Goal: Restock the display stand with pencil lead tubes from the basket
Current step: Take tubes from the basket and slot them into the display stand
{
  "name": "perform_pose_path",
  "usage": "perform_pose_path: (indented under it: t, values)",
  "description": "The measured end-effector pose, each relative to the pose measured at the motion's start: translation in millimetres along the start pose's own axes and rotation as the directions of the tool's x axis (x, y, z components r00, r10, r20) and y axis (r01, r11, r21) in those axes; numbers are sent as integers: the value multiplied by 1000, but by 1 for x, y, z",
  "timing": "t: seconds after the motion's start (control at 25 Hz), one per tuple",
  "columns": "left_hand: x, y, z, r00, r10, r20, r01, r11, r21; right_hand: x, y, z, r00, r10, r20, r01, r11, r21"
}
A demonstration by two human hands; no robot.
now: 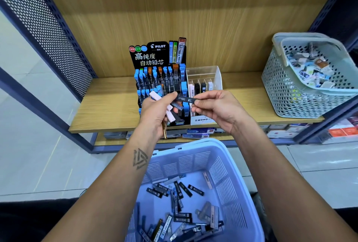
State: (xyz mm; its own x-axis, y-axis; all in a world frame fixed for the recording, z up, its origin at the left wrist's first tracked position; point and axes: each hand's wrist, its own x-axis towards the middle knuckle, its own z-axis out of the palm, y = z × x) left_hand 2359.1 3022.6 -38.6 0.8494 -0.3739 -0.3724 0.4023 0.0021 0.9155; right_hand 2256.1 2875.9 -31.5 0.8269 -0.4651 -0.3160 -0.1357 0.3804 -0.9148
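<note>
A slim black pencil lead tube (185,99) with white print lies level between both hands, pinched at one end by the right hand (217,109) and at the other by the fingertips of the left hand (155,112). The left hand's curled fingers also grip a bundle of pale pink and dark lead tubes (168,109). Just behind the fingers stands the black tiered cardboard display stand (155,61) on the wooden shelf (108,110). Below the wrists sits the lavender slotted plastic basket (228,179) of loose tubes.
</note>
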Motion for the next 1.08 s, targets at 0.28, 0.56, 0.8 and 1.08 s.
perform_pose_path:
  t: [0.28, 0.56, 0.8, 1.08]
  values:
    - [-10, 6, -6, 1000, 20, 9, -21, 997, 81, -7, 0, 2, 993, -107, 50, 111, 989, -97]
    - [-10, -7, 4, 977, 211, -22, -202, 957, 209, 0, 0, -7, 988, -154, -8, 154, 988, 28]
    - [-8, -22, 22, 977, 215, -9, -207, 948, 243, 7, 9, -17, 988, -101, -113, 109, 992, 66]
    - [3, -32, 38, 1000, 12, 19, -14, 989, 149, 29, 7, -54, 854, -366, -370, 279, 922, -269]
